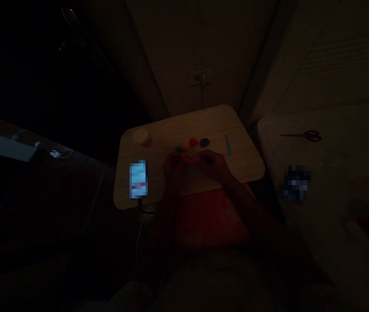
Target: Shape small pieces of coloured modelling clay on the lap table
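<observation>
Pinches reddish strip (190, 160) by its ends in left hand (172, 165) and right hand (215, 164) over counter (243, 167), with red lump (193, 141) at its twelve o'clock.

matt wood-grain tabletop (200, 123), smooth plastic-looking teal strip (228, 146), matt dough-like red lump (193, 141), dough-like pink strand (190, 160)

Pixelation masks the phone screen (138, 179), and darkness obscures how the left grip (173, 165) holds the red strip (190, 160)
</observation>
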The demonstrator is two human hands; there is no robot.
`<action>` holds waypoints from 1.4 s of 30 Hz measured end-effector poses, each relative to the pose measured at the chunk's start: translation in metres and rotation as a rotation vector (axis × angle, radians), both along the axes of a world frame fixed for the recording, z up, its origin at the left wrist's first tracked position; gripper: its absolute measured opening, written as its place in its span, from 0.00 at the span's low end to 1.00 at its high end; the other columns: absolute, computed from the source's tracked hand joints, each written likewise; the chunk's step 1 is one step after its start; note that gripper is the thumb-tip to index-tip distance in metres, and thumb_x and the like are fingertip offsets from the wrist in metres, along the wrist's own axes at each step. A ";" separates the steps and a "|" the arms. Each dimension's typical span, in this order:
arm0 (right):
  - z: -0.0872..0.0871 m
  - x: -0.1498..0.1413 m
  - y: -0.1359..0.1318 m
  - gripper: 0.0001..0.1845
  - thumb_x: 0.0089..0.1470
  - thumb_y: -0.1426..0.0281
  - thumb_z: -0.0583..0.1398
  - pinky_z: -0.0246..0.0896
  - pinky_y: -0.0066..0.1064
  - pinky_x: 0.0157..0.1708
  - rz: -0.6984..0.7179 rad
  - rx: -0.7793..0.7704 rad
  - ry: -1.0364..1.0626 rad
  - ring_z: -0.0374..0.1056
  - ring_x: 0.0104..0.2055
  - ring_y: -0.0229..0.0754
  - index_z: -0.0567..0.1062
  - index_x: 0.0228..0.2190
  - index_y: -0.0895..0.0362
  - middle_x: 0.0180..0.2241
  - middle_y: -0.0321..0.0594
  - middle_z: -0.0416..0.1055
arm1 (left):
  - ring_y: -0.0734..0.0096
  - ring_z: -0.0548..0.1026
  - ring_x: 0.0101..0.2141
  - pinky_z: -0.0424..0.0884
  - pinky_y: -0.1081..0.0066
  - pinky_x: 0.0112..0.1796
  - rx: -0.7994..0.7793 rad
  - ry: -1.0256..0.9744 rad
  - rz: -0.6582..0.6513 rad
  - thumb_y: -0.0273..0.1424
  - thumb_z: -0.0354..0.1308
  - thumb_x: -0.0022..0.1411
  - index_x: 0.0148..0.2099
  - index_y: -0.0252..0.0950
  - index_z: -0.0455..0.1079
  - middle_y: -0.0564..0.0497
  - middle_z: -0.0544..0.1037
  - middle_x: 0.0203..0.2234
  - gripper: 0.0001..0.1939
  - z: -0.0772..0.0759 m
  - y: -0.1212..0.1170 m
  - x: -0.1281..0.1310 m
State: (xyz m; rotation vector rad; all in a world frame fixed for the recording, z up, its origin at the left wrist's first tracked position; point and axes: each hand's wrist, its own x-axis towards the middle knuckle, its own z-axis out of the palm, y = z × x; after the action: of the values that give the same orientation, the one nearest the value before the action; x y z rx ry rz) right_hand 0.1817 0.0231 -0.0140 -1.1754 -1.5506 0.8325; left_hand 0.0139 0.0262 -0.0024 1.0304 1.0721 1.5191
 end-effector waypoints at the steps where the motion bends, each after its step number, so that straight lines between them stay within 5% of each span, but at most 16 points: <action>1: -0.001 0.000 0.000 0.14 0.55 0.58 0.64 0.63 0.29 0.29 -0.008 -0.008 0.040 0.70 0.29 0.39 0.79 0.34 0.56 0.28 0.37 0.77 | 0.72 0.79 0.31 0.76 0.72 0.37 0.002 0.051 -0.004 0.39 0.72 0.53 0.37 0.36 0.71 0.52 0.80 0.30 0.16 0.002 -0.001 0.001; 8: -0.003 0.001 0.002 0.13 0.53 0.58 0.67 0.71 0.34 0.37 -0.002 -0.022 0.219 0.76 0.35 0.43 0.79 0.35 0.55 0.34 0.41 0.80 | 0.70 0.80 0.31 0.77 0.70 0.37 0.027 0.242 -0.028 0.41 0.70 0.55 0.37 0.36 0.69 0.51 0.80 0.29 0.17 0.003 -0.005 0.004; 14: 0.001 0.001 0.001 0.11 0.56 0.62 0.65 0.70 0.35 0.41 -0.008 0.081 0.119 0.76 0.39 0.44 0.81 0.38 0.55 0.38 0.43 0.81 | 0.70 0.81 0.30 0.77 0.71 0.35 0.059 0.265 -0.069 0.41 0.69 0.56 0.37 0.36 0.69 0.51 0.79 0.31 0.17 -0.003 -0.005 0.006; 23: -0.004 0.000 0.001 0.12 0.53 0.60 0.66 0.67 0.31 0.32 -0.029 0.040 0.122 0.72 0.31 0.40 0.77 0.34 0.55 0.30 0.37 0.77 | 0.70 0.80 0.30 0.77 0.72 0.34 0.065 0.334 -0.057 0.41 0.69 0.55 0.36 0.36 0.72 0.51 0.79 0.29 0.15 -0.003 -0.007 0.008; 42: 0.000 0.004 0.002 0.06 0.53 0.65 0.66 0.71 0.34 0.38 0.026 0.093 0.060 0.76 0.35 0.44 0.82 0.32 0.55 0.33 0.42 0.81 | 0.66 0.79 0.33 0.76 0.68 0.37 0.066 0.416 -0.072 0.38 0.71 0.53 0.32 0.35 0.78 0.49 0.81 0.30 0.11 -0.005 -0.006 0.004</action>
State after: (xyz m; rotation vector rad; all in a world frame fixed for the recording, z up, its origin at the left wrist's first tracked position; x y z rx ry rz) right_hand 0.1857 0.0256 -0.0139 -1.0566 -1.5415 0.7968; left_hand 0.0176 0.0202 -0.0072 1.4579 1.2573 1.3203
